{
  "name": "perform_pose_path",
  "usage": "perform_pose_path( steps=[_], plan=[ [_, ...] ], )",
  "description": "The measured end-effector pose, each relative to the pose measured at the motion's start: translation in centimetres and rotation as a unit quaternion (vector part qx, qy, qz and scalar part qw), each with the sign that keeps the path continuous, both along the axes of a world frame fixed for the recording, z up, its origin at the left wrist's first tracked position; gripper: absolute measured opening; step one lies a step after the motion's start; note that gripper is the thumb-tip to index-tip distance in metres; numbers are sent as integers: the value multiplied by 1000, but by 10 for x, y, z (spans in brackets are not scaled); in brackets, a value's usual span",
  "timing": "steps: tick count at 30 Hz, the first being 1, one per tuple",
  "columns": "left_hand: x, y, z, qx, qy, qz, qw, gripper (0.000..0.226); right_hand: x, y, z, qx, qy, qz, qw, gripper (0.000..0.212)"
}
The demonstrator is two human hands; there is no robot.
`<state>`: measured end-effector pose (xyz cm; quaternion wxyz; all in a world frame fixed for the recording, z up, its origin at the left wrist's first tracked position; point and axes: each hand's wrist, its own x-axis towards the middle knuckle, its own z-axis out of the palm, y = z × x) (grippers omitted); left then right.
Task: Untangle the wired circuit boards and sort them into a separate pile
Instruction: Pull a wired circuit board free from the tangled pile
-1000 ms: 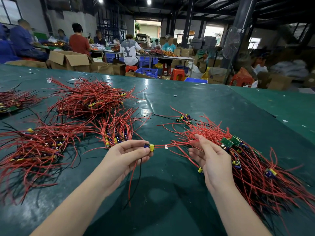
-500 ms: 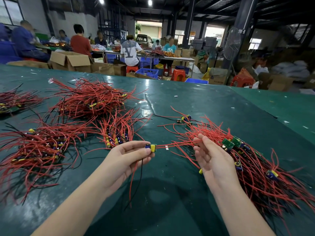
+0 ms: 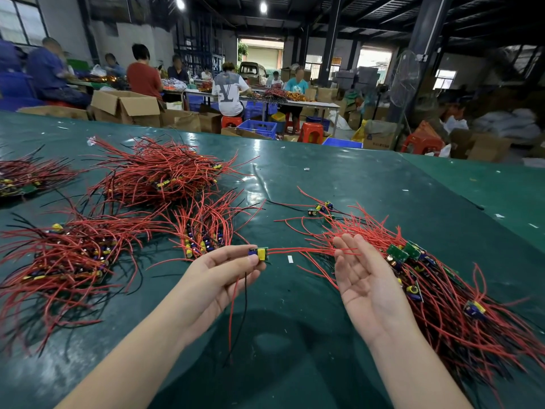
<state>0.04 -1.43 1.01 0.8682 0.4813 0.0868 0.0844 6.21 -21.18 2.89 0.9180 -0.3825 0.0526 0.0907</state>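
Midway through sorting: left hand (image 3: 219,271) pinched one circuit board (image 3: 258,254), its red wires trailing into the tangled heap (image 3: 436,284); right hand (image 3: 364,278) lay open, empty; sorted piles (image 3: 203,231) lay left; much remained

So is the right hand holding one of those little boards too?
No, the right hand is open with straight fingers beside the tangled pile; only the left hand pinches a small circuit board.

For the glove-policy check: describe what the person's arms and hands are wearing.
Nothing is worn. The left hand and right hand are bare, with no gloves, rings or watch visible. Both forearms are bare as far as the frame shows; no sleeves, wristbands or markings appear.
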Motion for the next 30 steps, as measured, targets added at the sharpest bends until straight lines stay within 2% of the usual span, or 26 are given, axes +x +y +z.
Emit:
perform_pose_path(
  steps=[2, 6, 8, 10, 11, 15, 20, 22, 25, 30],
  plan=[
    [1, 0, 0, -9, 5, 1, 1000, 21, 0, 1, 1, 12, 1, 6, 1000, 35],
    [1, -1, 1, -25, 6, 11, 1000, 18, -2, 4, -1, 21, -2, 28, 999, 34],
    [2, 0, 1, -34, 3, 20, 999, 20, -3, 6, -3, 27, 1, 41, 999, 26],
    [2, -1, 1, -43, 2, 29, 999, 25, -3, 8, -5, 37, 7, 58, 998, 8],
    [2, -1, 1, -47, 1, 32, 998, 28, -4, 9, -5, 42, 10, 66, 997, 8],
    [2, -1, 1, -49, 0, 34, 998, 31, -3, 10, -6, 51, 10, 63, 997, 25],
    [2, -1, 2, -39, 6, 27, 999, 35, -1, 7, -5, 50, -9, 65, 997, 37],
    [1, -1, 2, -39, 7, 25, 999, 35, -1, 8, -5, 48, -21, 72, 996, 35],
    [0, -1, 3, -33, 10, 20, 999, 34, -2, 9, -3, 52, -37, 79, 995, 21],
    [-2, 0, 3, -4, 8, -2, 1000, 20, 2, 4, -6, 3, -49, 71, 996, 23]
  ],
)
